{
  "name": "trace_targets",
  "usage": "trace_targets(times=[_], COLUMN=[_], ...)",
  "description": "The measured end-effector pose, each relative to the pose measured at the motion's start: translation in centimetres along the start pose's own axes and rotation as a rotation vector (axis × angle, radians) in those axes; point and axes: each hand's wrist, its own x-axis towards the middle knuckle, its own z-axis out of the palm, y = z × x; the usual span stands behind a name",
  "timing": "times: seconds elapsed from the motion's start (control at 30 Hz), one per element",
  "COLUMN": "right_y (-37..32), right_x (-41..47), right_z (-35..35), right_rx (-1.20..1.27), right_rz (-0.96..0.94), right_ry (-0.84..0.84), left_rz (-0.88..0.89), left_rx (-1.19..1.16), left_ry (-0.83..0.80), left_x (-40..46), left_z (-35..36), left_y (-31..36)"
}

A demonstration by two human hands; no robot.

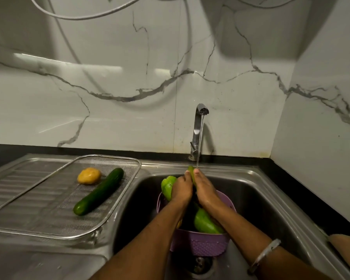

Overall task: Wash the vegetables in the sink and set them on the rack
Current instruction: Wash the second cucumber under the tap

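Sink point(271, 190): steel basin, right of the drainboard; the washing happens here.

Tap point(198, 128): running. A thin stream falls straight onto the tip of the vegetable being washed.

Held vegetable point(191, 171): a slim green piece, kind not clear, mostly hidden. Only its pale tip shows above the fingers. Long axis roughly upright, tilted a little away from the person, tip pointing up into the stream. Held that way, I judge, so the water runs down its length.

Left hand point(181, 190) and right hand point(205, 191): pressed together around the held vegetable, fingers curled on it from either side, thumbs uppermost, directly above the colander. The pose suggests rubbing.

Colander point(200, 242): purple plastic, standing in the basin over the drain so rinse water passes through. It holds the unwashed stock: one green pepper point(168, 186) at its far-left rim, another green vegetable point(206, 221) lying lower, under the right wrist, and something yellow that barely shows.

Rack point(117, 158): wire mesh tray on the ribbed drainboard left of the basin, placed to drip.

Cucumber point(99, 191): on the rack, flat, long axis diagonal, one end near-left, the other far-right.

Yellow vegetable point(89, 175): round, on the rack, just beside the cucumber's far end.

Bangle point(264, 257): on the right forearm.
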Motion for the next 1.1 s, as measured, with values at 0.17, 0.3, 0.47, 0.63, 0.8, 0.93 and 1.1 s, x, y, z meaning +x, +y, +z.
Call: trace_targets(times=[0.17, 0.3, 0.47, 0.63, 0.8, 0.93, 1.1], right_y=[1.2, 0.8, 0.7, -0.5, -0.6, -0.2, -0.8], right_x=[0.1, 0.7, -0.6, -0.9, -1.4, -1.9, -1.8], right_z=[0.0, -1.4, 0.2, -1.4, -2.0, -0.9, -1.5], right_rx=[-0.051, 0.059, -0.071, -0.183, -0.171, -0.221, -0.002], right_rz=[0.011, 0.074, 0.005, 0.057, 0.097, 0.074, 0.155], right_ry=[0.05, 0.059, -0.004, 0.141, 0.0, -0.01, 0.069], left_rz=[0.149, 0.215, 0.128, 0.227, 0.111, 0.072, 0.042], left_rx=[0.274, 0.25, 0.124, 0.105, 0.037, 0.061, -0.02], left_ry=[-0.025, -0.065, 0.021, -0.112, -0.054, -0.044, -0.159], left_x=[-0.1, -0.2, 0.1, -0.9, -0.6, -0.4, -1.2], left_z=[0.0, 0.4, -0.2, -0.3, 0.0, -1.0, -1.0], left_y=[0.2, 0.1, 0.3, 0.6, 0.4, 0.5, 0.5])
